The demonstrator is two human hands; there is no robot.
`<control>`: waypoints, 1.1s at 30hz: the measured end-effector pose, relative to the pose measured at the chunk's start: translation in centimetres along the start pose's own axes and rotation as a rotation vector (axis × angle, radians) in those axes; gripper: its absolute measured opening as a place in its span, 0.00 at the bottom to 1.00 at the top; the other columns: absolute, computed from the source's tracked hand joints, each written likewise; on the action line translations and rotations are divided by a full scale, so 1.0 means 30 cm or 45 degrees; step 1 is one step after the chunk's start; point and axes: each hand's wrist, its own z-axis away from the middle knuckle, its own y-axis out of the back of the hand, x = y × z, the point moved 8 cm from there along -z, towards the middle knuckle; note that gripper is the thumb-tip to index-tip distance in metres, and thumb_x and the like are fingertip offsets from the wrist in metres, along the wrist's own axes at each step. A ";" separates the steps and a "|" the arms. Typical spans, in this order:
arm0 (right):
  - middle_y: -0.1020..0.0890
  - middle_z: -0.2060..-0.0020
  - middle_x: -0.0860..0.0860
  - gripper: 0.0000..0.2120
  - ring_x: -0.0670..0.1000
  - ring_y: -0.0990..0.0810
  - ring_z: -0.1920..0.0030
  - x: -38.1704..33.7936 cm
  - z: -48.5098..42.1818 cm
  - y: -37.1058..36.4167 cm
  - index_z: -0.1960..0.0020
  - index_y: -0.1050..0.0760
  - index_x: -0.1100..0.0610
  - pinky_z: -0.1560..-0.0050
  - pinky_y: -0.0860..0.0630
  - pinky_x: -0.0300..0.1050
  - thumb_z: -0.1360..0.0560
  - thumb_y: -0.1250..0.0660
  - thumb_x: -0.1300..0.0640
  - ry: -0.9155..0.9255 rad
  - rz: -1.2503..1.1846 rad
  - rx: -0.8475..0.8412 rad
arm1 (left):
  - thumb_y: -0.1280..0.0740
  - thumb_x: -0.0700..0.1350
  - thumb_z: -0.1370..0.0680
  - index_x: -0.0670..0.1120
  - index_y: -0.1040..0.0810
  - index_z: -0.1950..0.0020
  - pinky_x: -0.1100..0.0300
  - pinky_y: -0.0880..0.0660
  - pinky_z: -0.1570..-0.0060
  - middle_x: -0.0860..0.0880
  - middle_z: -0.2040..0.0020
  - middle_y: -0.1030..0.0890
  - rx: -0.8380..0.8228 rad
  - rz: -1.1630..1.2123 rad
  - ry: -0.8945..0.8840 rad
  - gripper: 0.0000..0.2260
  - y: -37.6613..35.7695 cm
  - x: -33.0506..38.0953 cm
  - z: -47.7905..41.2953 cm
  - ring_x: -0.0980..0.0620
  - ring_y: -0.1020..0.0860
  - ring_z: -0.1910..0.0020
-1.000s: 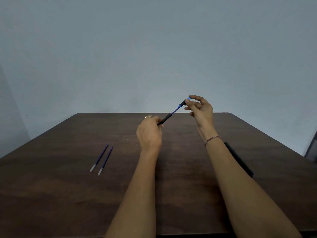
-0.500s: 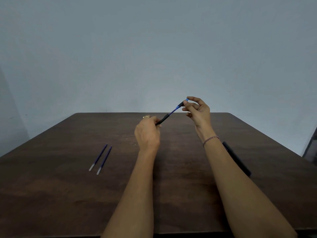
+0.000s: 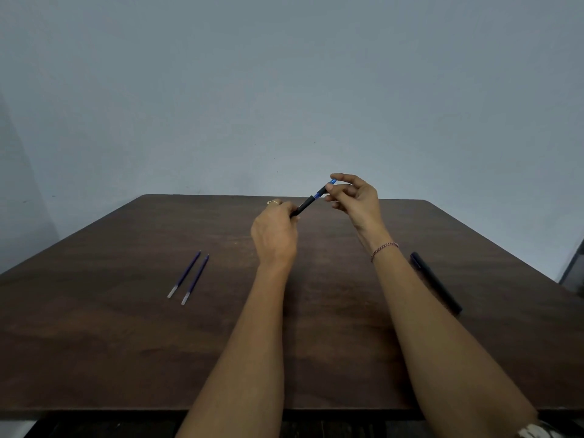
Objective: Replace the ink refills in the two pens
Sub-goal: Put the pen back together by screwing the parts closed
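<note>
While the first pen (image 3: pixel 308 203) is aloft: it is held clear of the desk (image 3: pixel 94 343), above the middle of the far edge, slanting up to the right.
Pen, detail: black barrel at the lower end. A short blue stretch shows above it, with a small dark piece and a blue tip beyond. Cannot tell whether the blue is refill or pen body.
Left hand (image 3: pixel 275 235): fingers curled round the lower barrel, a firm hold.
Right hand (image 3: pixel 357 200): thumb and forefinger pinch the upper blue end, the other fingers loosely spread.
Loose refills (image 3: pixel 185 274): two, side by side and just apart, on the left half of the desk, pale ends toward the near edge. Neither is touched.
Second pen (image 3: pixel 437 284): lies toward the right edge, closed as far as can be seen, partly behind the right forearm.
Progress (judgement): early. Pen one is being opened or its refill drawn out at the tip end; no new refill is fitted yet.
Left to do (judgement): finish emptying pen one, insert a refill, close it, then repeat on pen two.
Other: ring (image 3: pixel 273 202) on the left hand, bracelet (image 3: pixel 384 249) on the right wrist, plain wall (image 3: pixel 284 90) behind.
</note>
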 end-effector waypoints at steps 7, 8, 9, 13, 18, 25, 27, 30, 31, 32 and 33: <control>0.17 0.62 0.51 0.05 0.44 0.20 0.66 0.024 -0.003 0.000 0.50 0.20 0.57 0.59 0.22 0.35 0.26 0.31 0.61 -0.070 -0.107 -0.033 | 0.34 0.43 0.24 0.48 0.19 0.47 0.58 0.33 0.62 0.48 0.52 0.21 0.009 -0.003 -0.038 0.08 0.016 0.023 -0.005 0.47 0.22 0.56; 0.17 0.62 0.51 0.04 0.45 0.20 0.66 0.024 -0.002 0.002 0.51 0.19 0.57 0.58 0.22 0.35 0.26 0.31 0.61 -0.078 -0.151 -0.025 | 0.34 0.42 0.23 0.48 0.19 0.47 0.58 0.34 0.63 0.48 0.53 0.21 0.013 -0.010 -0.058 0.08 0.024 0.035 -0.008 0.47 0.22 0.56; 0.17 0.63 0.50 0.04 0.45 0.21 0.66 0.024 -0.003 0.006 0.51 0.19 0.57 0.58 0.22 0.36 0.26 0.30 0.61 -0.084 -0.202 -0.011 | 0.35 0.42 0.23 0.49 0.19 0.46 0.58 0.34 0.63 0.48 0.53 0.22 0.009 -0.023 -0.087 0.09 0.028 0.050 -0.010 0.47 0.22 0.56; 0.16 0.64 0.49 0.04 0.45 0.21 0.66 0.030 -0.006 0.019 0.52 0.19 0.57 0.56 0.21 0.36 0.26 0.30 0.61 -0.098 -0.313 0.028 | 0.37 0.41 0.22 0.47 0.20 0.46 0.57 0.35 0.63 0.47 0.52 0.23 -0.075 -0.096 -0.155 0.08 0.020 0.091 -0.031 0.46 0.24 0.57; 0.15 0.63 0.47 0.05 0.44 0.18 0.62 0.031 -0.008 0.016 0.51 0.19 0.57 0.58 0.22 0.34 0.26 0.30 0.62 -0.088 -0.350 0.057 | 0.38 0.38 0.23 0.45 0.21 0.48 0.56 0.35 0.65 0.47 0.52 0.23 -0.157 -0.197 -0.202 0.08 0.010 0.095 -0.072 0.45 0.24 0.57; 0.16 0.57 0.54 0.07 0.49 0.16 0.54 0.045 0.005 -0.040 0.48 0.20 0.58 0.56 0.22 0.36 0.25 0.32 0.62 -0.110 -0.336 -0.113 | 0.36 0.40 0.23 0.47 0.20 0.45 0.54 0.28 0.58 0.47 0.50 0.22 -0.202 -0.153 -0.179 0.09 -0.006 0.046 -0.072 0.46 0.24 0.53; 0.16 0.55 0.54 0.08 0.49 0.16 0.53 0.049 0.005 -0.049 0.47 0.20 0.58 0.55 0.21 0.37 0.25 0.33 0.64 -0.129 -0.355 -0.153 | 0.36 0.40 0.23 0.47 0.20 0.45 0.54 0.27 0.56 0.47 0.49 0.21 -0.202 -0.135 -0.166 0.09 -0.002 0.037 -0.073 0.46 0.23 0.52; 0.16 0.55 0.55 0.08 0.48 0.17 0.55 0.051 0.005 -0.060 0.47 0.21 0.59 0.55 0.21 0.36 0.25 0.33 0.65 -0.132 -0.333 -0.161 | 0.35 0.40 0.24 0.47 0.20 0.45 0.55 0.26 0.55 0.47 0.49 0.21 -0.203 -0.098 -0.142 0.09 0.009 0.027 -0.069 0.46 0.23 0.51; 0.16 0.57 0.53 0.07 0.47 0.17 0.56 0.052 0.005 -0.060 0.48 0.21 0.59 0.55 0.21 0.36 0.25 0.33 0.65 -0.131 -0.314 -0.150 | 0.35 0.40 0.24 0.47 0.20 0.46 0.54 0.26 0.55 0.47 0.49 0.21 -0.205 -0.088 -0.136 0.09 0.011 0.024 -0.068 0.46 0.23 0.51; 0.15 0.59 0.52 0.06 0.47 0.17 0.58 0.053 0.004 -0.059 0.49 0.20 0.59 0.56 0.21 0.36 0.26 0.32 0.65 -0.131 -0.296 -0.136 | 0.34 0.40 0.24 0.47 0.20 0.46 0.54 0.26 0.55 0.47 0.49 0.20 -0.207 -0.081 -0.131 0.09 0.011 0.022 -0.067 0.46 0.23 0.51; 0.15 0.60 0.52 0.05 0.46 0.18 0.60 0.054 0.004 -0.058 0.51 0.20 0.58 0.56 0.21 0.36 0.26 0.31 0.64 -0.131 -0.280 -0.122 | 0.34 0.41 0.24 0.47 0.20 0.46 0.54 0.25 0.54 0.47 0.49 0.20 -0.211 -0.072 -0.125 0.08 0.011 0.020 -0.065 0.47 0.23 0.51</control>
